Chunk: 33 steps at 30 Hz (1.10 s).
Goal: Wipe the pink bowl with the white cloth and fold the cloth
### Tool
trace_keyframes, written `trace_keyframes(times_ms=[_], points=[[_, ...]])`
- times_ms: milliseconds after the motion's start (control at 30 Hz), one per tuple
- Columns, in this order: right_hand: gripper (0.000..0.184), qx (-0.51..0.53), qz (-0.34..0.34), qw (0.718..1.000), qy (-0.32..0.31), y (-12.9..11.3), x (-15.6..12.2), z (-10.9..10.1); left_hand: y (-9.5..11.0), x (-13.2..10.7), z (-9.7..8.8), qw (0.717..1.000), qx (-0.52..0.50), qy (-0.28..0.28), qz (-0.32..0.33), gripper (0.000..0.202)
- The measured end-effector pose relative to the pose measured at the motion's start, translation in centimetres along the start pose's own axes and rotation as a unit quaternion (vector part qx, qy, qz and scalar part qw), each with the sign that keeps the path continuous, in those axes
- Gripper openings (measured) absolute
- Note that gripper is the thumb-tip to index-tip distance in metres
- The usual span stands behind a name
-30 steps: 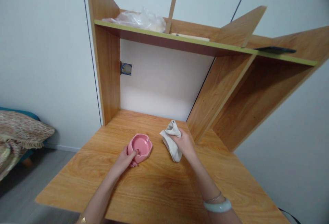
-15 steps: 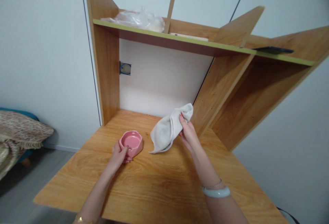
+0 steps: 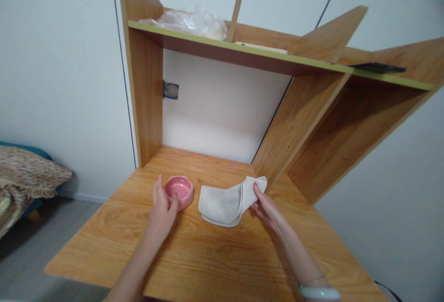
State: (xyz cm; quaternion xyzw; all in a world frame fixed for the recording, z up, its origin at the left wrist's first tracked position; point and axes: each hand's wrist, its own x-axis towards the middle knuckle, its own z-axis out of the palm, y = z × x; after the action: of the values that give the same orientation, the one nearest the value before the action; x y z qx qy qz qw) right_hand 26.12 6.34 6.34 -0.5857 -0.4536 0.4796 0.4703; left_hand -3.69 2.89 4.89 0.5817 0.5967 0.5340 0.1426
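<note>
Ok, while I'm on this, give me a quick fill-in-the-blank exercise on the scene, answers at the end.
1. In this view, the glossy pink, faceted bowl is to the ____ of the limp, pale grey cloth.
2. Of those two things, the right hand grips the ____.
3. The left hand is nearer to the ____.
4. Of the yellow-green-edged shelf and the wood-grain desktop, the crumpled clear plastic bag lies on the ____.

Missing words: left; cloth; bowl; shelf.

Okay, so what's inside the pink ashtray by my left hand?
Inside the pink ashtray, I see only its own glossy bottom and sides. Your left hand covers part of the near-left edge; anything behind it is hidden.
</note>
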Motion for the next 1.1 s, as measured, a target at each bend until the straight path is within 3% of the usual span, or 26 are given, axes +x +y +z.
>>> trace_keyframes(times_ms=[100, 233, 300, 400, 467, 533, 667, 800, 933, 1100], points=[[0.043, -0.012, 0.068, 0.998, 0.011, 1.3, -0.4, -2.0, 1.7, -0.8, 0.3, 0.996, -0.003, -0.066, 0.063, 0.052], [0.043, -0.076, 0.085, 0.992, 0.062, 2.7, -0.7, -4.6, 2.5, -2.2, 1.5, 0.969, 0.002, -0.216, 0.118, 0.039], [0.044, -0.127, 0.049, 0.986, 0.096, 3.1, -0.7, -5.7, 2.6, -2.9, 2.1, 0.955, 0.018, -0.269, 0.121, 0.037], [0.042, -0.242, -0.108, 0.954, 0.144, 2.7, -0.6, -6.5, 2.9, -3.7, 2.9, 0.941, 0.056, -0.317, 0.109, 0.039], [0.038, -0.322, -0.215, 0.912, 0.134, 1.8, -0.8, -6.0, 3.1, -4.0, 3.4, 0.933, 0.082, -0.336, 0.103, 0.039], [0.037, -0.399, -0.27, 0.872, 0.086, 0.8, -1.3, -4.5, 3.3, -4.2, 3.7, 0.928, 0.103, -0.344, 0.099, 0.038], [0.037, -0.503, -0.303, 0.809, -0.024, -0.4, -1.9, 0.1, 3.4, -4.3, 4.0, 0.929, 0.126, -0.337, 0.086, 0.038], [0.036, -0.582, -0.324, 0.742, -0.071, -0.3, -1.5, 3.3, 2.8, -4.6, 3.5, 0.931, 0.125, -0.332, 0.088, 0.037], [0.034, -0.655, -0.294, 0.695, -0.041, 0.0, -1.0, 3.1, 1.9, -4.7, 2.8, 0.923, 0.125, -0.349, 0.103, 0.039], [0.034, -0.677, -0.261, 0.688, 0.015, 0.1, -2.0, -0.2, 1.8, -4.5, 3.0, 0.914, 0.145, -0.363, 0.107, 0.041]])
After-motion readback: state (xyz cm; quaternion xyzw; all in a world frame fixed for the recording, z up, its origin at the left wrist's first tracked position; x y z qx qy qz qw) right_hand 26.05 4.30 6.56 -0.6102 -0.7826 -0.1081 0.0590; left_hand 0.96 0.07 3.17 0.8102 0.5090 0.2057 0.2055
